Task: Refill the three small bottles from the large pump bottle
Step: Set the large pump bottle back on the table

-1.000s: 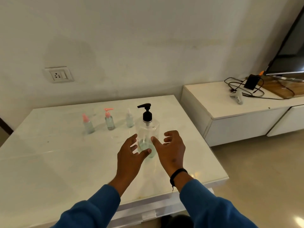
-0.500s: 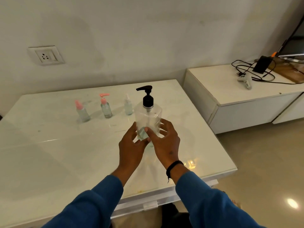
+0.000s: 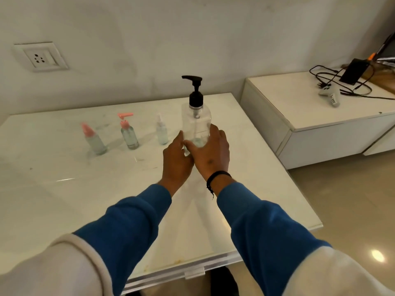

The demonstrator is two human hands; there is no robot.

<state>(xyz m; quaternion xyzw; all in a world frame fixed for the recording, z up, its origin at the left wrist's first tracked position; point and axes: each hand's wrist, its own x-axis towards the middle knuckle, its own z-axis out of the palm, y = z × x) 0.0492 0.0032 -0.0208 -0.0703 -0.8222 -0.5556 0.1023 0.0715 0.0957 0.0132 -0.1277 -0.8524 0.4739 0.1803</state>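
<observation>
On the white tabletop, I saw three small bottles standing upright in a row near the wall: a pink-capped bottle at far left, a pink-pump bottle beside it, and a clear spray bottle next, each apart from its neighbour. Just right of that row stood the large pump bottle, clear-walled with a black pump head and what looked like only a little liquid at its base. My left hand pressed its curled fingers against the bottle's lower left side, and my right hand wrapped round the lower right side, so both hands clasped it low, thumbs nearly touching at the front. I judged the step to be taking hold of this bottle; done well, it needed an even two-sided grip and the bottle kept upright, its spout turned toward the small bottles. Further right, a low white cabinet carried cables.
</observation>
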